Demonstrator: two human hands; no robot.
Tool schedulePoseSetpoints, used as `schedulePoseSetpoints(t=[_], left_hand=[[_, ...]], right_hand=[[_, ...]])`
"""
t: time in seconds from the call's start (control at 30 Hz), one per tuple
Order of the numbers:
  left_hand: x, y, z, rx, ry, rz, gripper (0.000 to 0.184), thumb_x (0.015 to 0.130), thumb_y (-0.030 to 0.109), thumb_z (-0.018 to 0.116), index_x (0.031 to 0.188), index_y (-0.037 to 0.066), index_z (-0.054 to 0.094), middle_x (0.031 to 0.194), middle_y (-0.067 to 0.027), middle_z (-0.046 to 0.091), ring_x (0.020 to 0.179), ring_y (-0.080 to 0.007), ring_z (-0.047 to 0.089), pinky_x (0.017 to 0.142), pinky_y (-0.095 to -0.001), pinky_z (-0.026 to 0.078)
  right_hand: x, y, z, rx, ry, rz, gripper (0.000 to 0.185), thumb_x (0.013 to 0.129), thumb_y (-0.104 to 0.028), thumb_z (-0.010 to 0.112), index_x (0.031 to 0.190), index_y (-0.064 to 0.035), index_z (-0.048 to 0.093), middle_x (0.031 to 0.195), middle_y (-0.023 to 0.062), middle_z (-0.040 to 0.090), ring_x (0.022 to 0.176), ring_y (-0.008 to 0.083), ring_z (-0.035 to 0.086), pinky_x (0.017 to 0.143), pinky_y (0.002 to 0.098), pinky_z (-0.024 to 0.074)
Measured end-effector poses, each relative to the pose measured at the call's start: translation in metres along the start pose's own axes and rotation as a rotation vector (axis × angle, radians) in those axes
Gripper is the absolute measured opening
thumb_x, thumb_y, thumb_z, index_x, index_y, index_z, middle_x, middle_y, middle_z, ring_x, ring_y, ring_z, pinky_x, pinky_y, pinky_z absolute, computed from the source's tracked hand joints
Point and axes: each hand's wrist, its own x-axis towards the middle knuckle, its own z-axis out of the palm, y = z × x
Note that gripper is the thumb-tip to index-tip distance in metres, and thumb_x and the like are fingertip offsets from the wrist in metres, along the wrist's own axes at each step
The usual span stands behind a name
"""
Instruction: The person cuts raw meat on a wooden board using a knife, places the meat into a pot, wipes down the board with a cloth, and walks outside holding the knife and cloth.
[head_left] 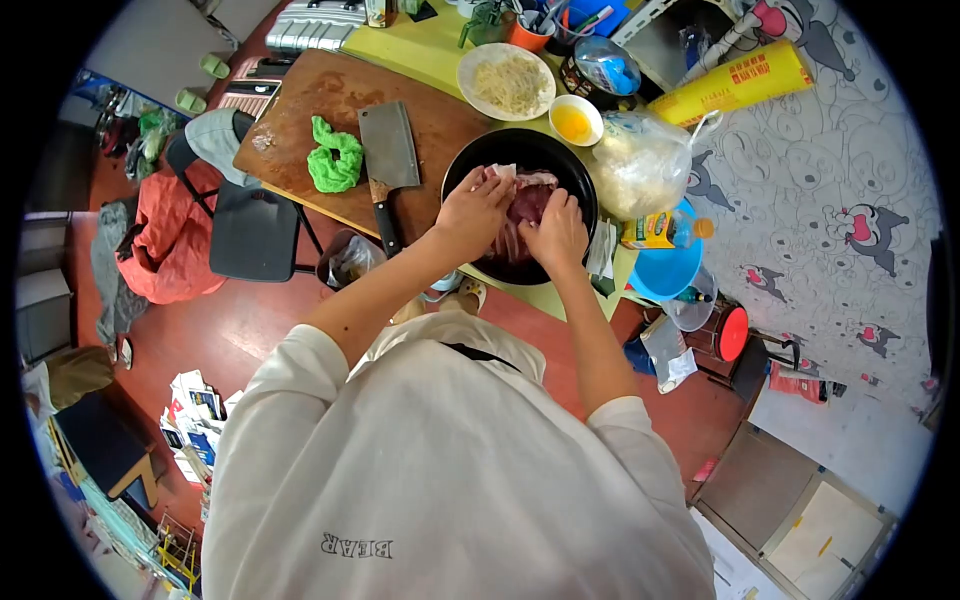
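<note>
Raw meat (530,204) in a black pan (467,160) lies between left hand (475,211) and right hand (558,233), both touching it, grip closure unclear.

The pan (530,150) is black and smooth inside, and the meat (528,203) in it looks moist. The cleaver (389,145) has a greyish metal blade with a dull sheen; the cutting board (300,100) is brown wood, blotched with darker, damp-looking patches. Beside it, the green cloth (336,158) is crumpled and rough (nearly fluffy in texture). Thin, crinkled, see-through plastic forms the bag (640,165), smooth plastic the blue basin (660,270), and soft matt cloth the white shirt (430,450).
</note>
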Motion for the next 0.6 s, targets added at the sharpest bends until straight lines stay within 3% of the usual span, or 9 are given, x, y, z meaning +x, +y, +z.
schedulePoseSetpoints(t=[0.17,0.27,0.33,0.4,0.43,0.57,0.6], left_hand=[[0.017,0.004,0.025,0.034,0.075,-0.046,0.062,0.079,0.02,0.061,0.137,0.001,0.048,0.142,-0.0117,0.048,0.133,-0.022,0.044,0.117,-0.0421,0.021],[0.018,0.002,0.011,0.155,-0.054,-0.035,0.057,0.078,0.019,0.062,0.132,0.004,0.053,0.139,-0.0105,0.051,0.131,-0.0212,0.047,0.116,-0.0421,0.024],[0.014,-0.008,-0.002,-0.082,-0.019,0.027,0.051,0.075,0.016,0.063,0.126,0.006,0.059,0.136,-0.0089,0.054,0.128,-0.0212,0.049,0.115,-0.0426,0.026],[0.007,-0.011,-0.024,-0.139,-0.026,-0.032,0.05,0.075,0.014,0.064,0.124,0.007,0.06,0.135,-0.0084,0.055,0.127,-0.0215,0.05,0.114,-0.0429,0.027],[0.003,-0.01,-0.033,-0.2,-0.034,-0.09,0.048,0.074,0.012,0.064,0.122,0.008,0.061,0.135,-0.0079,0.056,0.127,-0.0219,0.05,0.113,-0.0432,0.028],[-0.008,-0.007,-0.023,-0.176,-0.08,-0.102,0.051,0.074,0.011,0.064,0.124,0.008,0.06,0.135,-0.0075,0.055,0.128,-0.0216,0.048,0.113,-0.0436,0.027],[-0.009,-0.004,-0.017,-0.144,-0.004,-0.061,0.052,0.074,0.012,0.064,0.126,0.008,0.059,0.136,-0.0072,0.055,0.129,-0.0212,0.047,0.114,-0.0436,0.026]], right_hand=[[0.002,-0.001,0.013,-0.002,-0.016,0.04,0.058,0.068,-0.025,0.079,0.111,-0.0016,0.048,0.107,0.0186,0.056,0.102,0.0351,0.06,0.083,0.0454,0.0512],[0.009,0.006,0.01,0.069,-0.045,-0.004,0.057,0.07,-0.023,0.077,0.114,-0.0018,0.048,0.109,0.0185,0.056,0.107,0.0353,0.058,0.087,0.0452,0.0493],[0.016,0.011,0.005,0.111,-0.059,-0.043,0.058,0.071,-0.022,0.077,0.117,-0.0021,0.048,0.112,0.0183,0.056,0.109,0.0354,0.056,0.089,0.0452,0.0478],[0.024,0.012,0.004,0.217,0.079,-0.294,0.061,0.073,-0.019,0.075,0.125,-0.0036,0.047,0.122,0.017,0.055,0.115,0.035,0.053,0.095,0.0465,0.0433],[0.028,0.011,0.004,0.255,0.033,-0.359,0.064,0.073,-0.019,0.074,0.129,-0.006,0.046,0.127,0.0149,0.055,0.119,0.0331,0.051,0.102,0.05,0.0353],[0.039,0.01,0.02,0.173,0.03,-0.412,0.06,0.074,-0.021,0.072,0.127,-0.0082,0.048,0.116,0.0124,0.062,0.115,0.0297,0.055,0.109,0.052,0.0255],[0.04,0.011,0.016,0.172,0.03,-0.415,0.06,0.074,-0.021,0.072,0.127,-0.0082,0.048,0.116,0.0124,0.062,0.115,0.0297,0.055,0.109,0.052,0.0255]])
